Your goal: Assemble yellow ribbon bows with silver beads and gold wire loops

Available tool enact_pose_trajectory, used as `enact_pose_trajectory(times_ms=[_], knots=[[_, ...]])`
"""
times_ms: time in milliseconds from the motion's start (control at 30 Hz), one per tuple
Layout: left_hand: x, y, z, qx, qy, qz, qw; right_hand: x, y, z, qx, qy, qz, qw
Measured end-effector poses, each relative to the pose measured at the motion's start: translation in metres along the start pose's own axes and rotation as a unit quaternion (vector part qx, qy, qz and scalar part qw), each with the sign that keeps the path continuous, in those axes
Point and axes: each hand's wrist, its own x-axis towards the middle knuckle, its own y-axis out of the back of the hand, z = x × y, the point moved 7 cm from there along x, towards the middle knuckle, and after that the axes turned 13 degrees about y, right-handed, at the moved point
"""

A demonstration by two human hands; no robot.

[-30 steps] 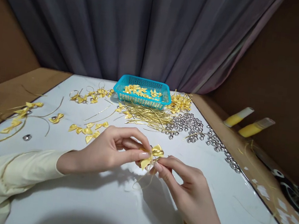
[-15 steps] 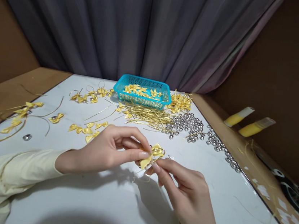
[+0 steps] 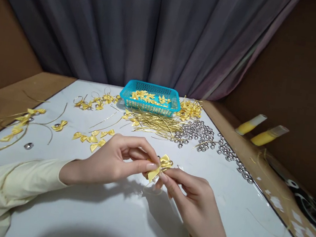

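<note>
A yellow ribbon bow (image 3: 153, 174) is held up above the white table sheet, between both hands. My left hand (image 3: 124, 156) pinches the bow from the left with thumb and forefinger. From the right, my right hand (image 3: 191, 193) has its thumb and forefinger closed at the bow's middle, where a loop of gold cord (image 3: 166, 168) runs across it. The exact hold of the right fingertips on cord or bow is partly hidden. More yellow bows (image 3: 89, 137) lie just beyond my left hand.
Behind the hands stand a turquoise basket (image 3: 150, 108) of bows, a heap of gold cords (image 3: 157, 124) and scattered silver beads (image 3: 198, 133). Bows with cords (image 3: 24, 119) lie at left. On the right are two yellow tubes (image 3: 269, 135), black-handled scissors (image 3: 309, 202) and white scraps (image 3: 277, 202).
The gold cord loop over the bow has flattened and drawn in slightly. My right fingertips have shifted a little at the bow; my left hand stays nearly still.
</note>
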Motion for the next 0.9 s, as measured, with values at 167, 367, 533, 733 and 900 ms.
enact_pose_trajectory(times_ms=[167,367,533,733,900], knots=[[0.0,-0.001,-0.001,-0.011,0.006,-0.013,1.0,0.001,0.0,-0.007,-0.001,0.022,0.023,0.999],[-0.001,0.0,-0.001,-0.007,0.008,-0.008,1.0,-0.004,-0.003,0.005,0.02,-0.048,-0.004,0.999],[0.001,0.002,-0.001,-0.006,0.014,0.012,1.0,-0.008,0.003,0.012,0.032,-0.093,-0.07,0.993],[0.003,0.004,0.0,-0.014,0.008,0.023,1.0,-0.022,0.033,-0.001,0.025,-0.073,-0.06,0.995],[0.004,0.001,-0.004,-0.005,0.025,-0.002,1.0,-0.021,0.059,-0.022,-0.158,0.026,0.063,0.985]])
